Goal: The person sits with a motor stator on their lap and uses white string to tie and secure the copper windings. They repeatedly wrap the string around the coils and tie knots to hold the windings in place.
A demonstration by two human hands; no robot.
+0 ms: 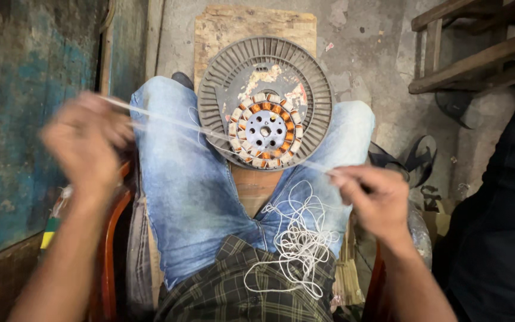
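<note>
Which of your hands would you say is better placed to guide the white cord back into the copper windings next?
Probably the right hand: it pinches the white cord close to the windings of the grey round motor part resting on the knees. The left hand is blurred, pulling the cord taut farther out.

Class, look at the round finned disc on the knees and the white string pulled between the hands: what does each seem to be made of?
Disc: probably cast metal, dull grey, with flaking paint patches. Its centre ring looks like copper wire, orange and glossy. String: likely cotton or synthetic thread, white, limp, tangled.
</note>
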